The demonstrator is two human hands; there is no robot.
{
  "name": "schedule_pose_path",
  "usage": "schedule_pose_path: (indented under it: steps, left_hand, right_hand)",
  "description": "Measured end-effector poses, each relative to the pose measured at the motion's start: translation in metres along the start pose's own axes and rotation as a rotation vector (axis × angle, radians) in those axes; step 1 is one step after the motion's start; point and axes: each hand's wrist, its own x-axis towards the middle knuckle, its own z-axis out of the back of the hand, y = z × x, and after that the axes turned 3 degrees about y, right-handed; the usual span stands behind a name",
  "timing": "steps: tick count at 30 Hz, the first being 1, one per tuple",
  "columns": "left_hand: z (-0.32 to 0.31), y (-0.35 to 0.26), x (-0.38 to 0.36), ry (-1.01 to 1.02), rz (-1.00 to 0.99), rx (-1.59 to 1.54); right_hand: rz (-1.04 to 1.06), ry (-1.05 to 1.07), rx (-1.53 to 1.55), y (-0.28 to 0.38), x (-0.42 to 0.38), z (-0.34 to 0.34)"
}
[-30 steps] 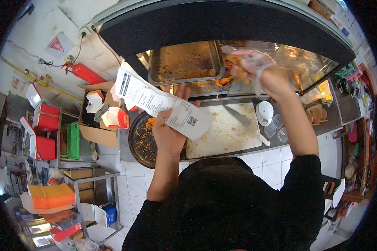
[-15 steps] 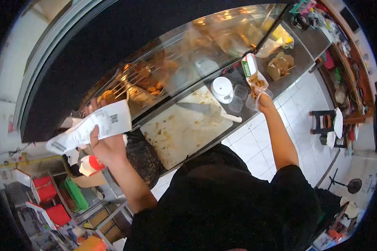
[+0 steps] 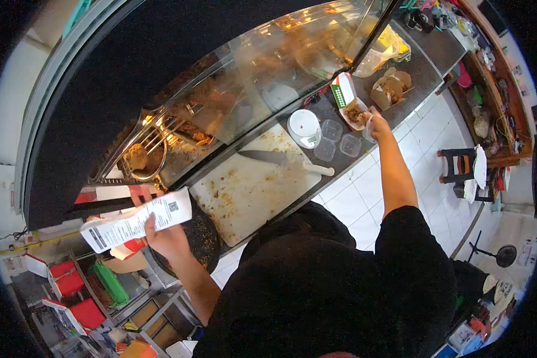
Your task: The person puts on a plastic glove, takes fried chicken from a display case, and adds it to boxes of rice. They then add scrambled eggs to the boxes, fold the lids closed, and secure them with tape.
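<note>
My left hand (image 3: 166,237) is closed on a long white printed receipt (image 3: 138,221), thumb across its front and fingers behind it. The receipt is held over the left end of the counter, above a dark round board (image 3: 204,243). On the right, my right hand (image 3: 378,126) has its fingers drawn together at the edge of an opened takeaway box (image 3: 345,89) with brown food pieces (image 3: 355,112) in it. Some clear plastic (image 3: 369,132) shows at its fingers; what they hold is hard to make out. Small clear containers (image 3: 324,149) stand beside the box.
A large white-handled knife (image 3: 268,156) lies on the stained cutting board (image 3: 235,197), with a white scale (image 3: 304,126) beside it. A glass food display (image 3: 262,71) runs behind the counter. Another opened box with food (image 3: 392,88) stands farther right. Shelves with red boxes (image 3: 65,277) are lower left.
The receipt has come down and its print now faces up more sharply. My right hand has shifted slightly up at the box, uncovering a clear container. The whole view has turned a little.
</note>
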Motion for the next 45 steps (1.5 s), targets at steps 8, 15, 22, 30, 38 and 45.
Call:
schedule_pose_path:
  steps: [8,15,22,30,38,45]
  left_hand:
    - [-0.038,-0.036,0.063,0.172,-0.035,0.034]
    - [-0.010,-0.024,0.051,0.251,0.128,0.138]
    - [-0.026,0.018,0.049,1.161,-0.369,1.626]
    - [-0.127,0.104,0.086,1.371,-0.835,1.785]
    - [-0.118,0.134,0.088,1.204,-0.843,2.031]
    - [-0.097,0.117,0.081,1.076,-0.786,2.203]
  right_hand:
    - [0.205,0.065,-0.990,0.011,0.030,0.015]
    - [0.661,-0.186,-1.648,-0.003,-0.043,-0.021]
    - [0.432,-0.143,-0.538,-0.026,0.012,0.011]
    - [0.299,-0.135,0.100,-0.001,0.009,0.007]
    - [0.460,-0.100,0.007,0.009,0.011,0.007]
    - [0.640,-0.219,-0.730,0.001,0.037,0.019]
